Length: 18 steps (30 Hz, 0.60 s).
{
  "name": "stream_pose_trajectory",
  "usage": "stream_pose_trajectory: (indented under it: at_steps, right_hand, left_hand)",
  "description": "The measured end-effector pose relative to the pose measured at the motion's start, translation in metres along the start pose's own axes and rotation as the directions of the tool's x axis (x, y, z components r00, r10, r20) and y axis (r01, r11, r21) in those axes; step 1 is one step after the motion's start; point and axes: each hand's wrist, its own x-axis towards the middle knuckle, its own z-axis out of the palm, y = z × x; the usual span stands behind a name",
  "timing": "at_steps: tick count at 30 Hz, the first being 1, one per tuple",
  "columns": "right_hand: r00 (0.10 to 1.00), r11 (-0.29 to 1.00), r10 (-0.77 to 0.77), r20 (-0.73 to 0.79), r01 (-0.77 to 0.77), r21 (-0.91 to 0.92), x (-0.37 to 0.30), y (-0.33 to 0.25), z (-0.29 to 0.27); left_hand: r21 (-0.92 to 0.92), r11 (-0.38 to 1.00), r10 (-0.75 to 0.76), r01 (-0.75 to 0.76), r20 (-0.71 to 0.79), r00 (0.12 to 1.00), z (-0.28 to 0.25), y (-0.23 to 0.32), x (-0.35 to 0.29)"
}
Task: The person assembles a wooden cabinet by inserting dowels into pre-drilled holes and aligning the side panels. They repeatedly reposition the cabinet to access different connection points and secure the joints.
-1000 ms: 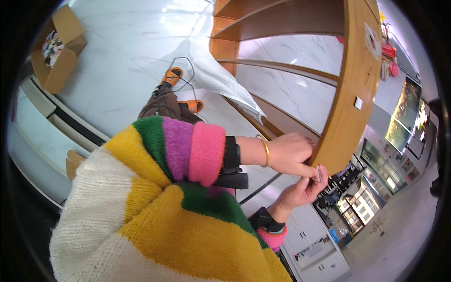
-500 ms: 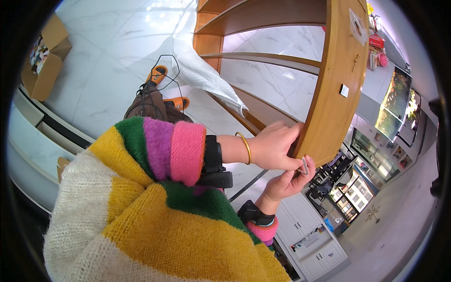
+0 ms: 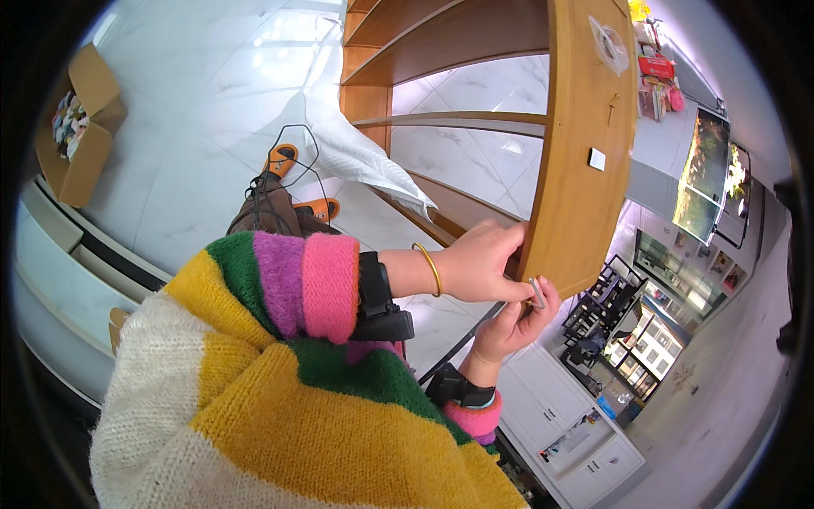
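I see a small metal piece at the lower corner of the wooden shelf unit's side panel, pinched between my right hand fingers; my left hand fingers grip the panel's edge.

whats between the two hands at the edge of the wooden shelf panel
In the head view, a small flat silvery piece sits pinched between the left hand and right hand, against the wooden shelf panel.

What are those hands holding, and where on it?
The left hand grips the wooden shelf at its side panel's lower edge; the right hand pinches a small pale piece there.
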Motion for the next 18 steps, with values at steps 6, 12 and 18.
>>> stream_pose_trajectory:
  at_steps: [6,12,18]
  right_hand:
    - [0.998,0.996,-0.056,0.004,0.056,-0.065,0.0,0.006,0.0]
    - [0.995,0.989,-0.098,-0.026,0.095,-0.116,0.005,0.002,0.005]
    - [0.996,0.993,-0.082,-0.047,0.078,-0.092,0.003,0.006,0.007]
  left_hand:
    - [-0.11,0.97,-0.199,0.219,0.172,0.965,0.001,-0.004,0.003]
    - [-0.26,0.858,-0.316,0.444,0.415,0.853,-0.009,0.0,0.009]
    - [-0.037,0.852,-0.457,0.522,0.434,0.777,-0.019,0.0,0.018]
